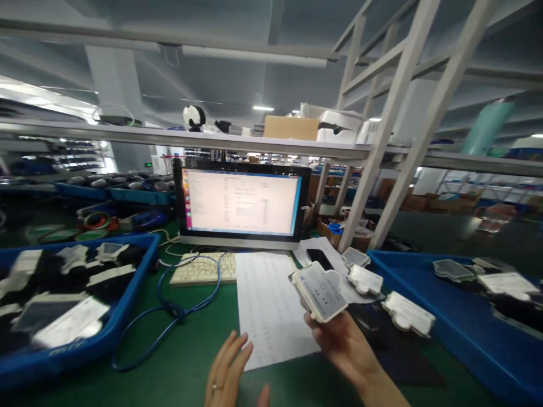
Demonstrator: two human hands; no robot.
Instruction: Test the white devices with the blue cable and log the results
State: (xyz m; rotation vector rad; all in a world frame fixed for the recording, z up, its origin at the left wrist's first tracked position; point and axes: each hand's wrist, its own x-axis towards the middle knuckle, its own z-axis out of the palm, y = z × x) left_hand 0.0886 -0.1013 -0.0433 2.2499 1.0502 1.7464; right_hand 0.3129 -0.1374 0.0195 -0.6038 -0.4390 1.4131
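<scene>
Before a lit monitor (241, 203) on a green table (199, 333), the right hand (345, 342) grips a white case (321, 291) above some paper (263, 305), the left hand (227, 376) nearby with thumb and fingers apart.

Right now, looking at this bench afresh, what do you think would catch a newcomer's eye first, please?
Probably the bright screen, lit up behind the keyboard. Next might come the pale case held up in the right hand, then the large blue trays at either side of the table.
</scene>
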